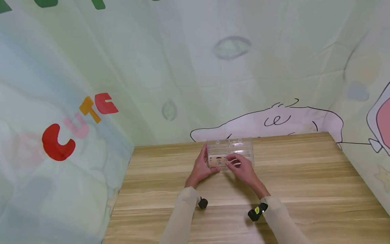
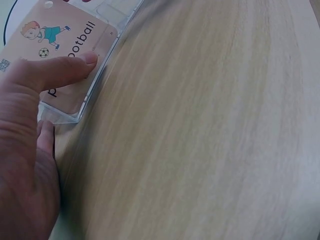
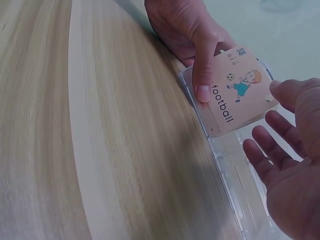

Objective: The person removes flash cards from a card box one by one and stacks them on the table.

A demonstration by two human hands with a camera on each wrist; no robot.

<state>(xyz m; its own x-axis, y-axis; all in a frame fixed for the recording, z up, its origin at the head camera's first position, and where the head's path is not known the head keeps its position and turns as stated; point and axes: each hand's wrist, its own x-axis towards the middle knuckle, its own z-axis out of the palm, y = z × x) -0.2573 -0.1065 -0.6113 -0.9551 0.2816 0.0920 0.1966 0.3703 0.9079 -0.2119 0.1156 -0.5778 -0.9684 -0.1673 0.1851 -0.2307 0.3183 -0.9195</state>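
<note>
A clear plastic rack point(image 1: 240, 145) with several compartments stands near the table's back edge. In its front left compartment sits a pink flash card point(image 3: 227, 97), printed with "football" and a cartoon figure kicking a ball. My left hand point(image 1: 201, 168) grips the rack's left end, its thumb lying across the lower part of the card in the left wrist view. With my right hand point(image 1: 243, 169) I pinch the card's punched corner; the thumb is on the front and the index finger is hidden. The other right fingers hang loosely curled before the rack.
The wood-grain table point(image 1: 292, 183) extends around both arms. Behind it and at the sides hangs a pale printed cloth point(image 1: 189, 67) with cartoon drawings and coloured letters. Small black devices point(image 1: 202, 203) are strapped at both wrists.
</note>
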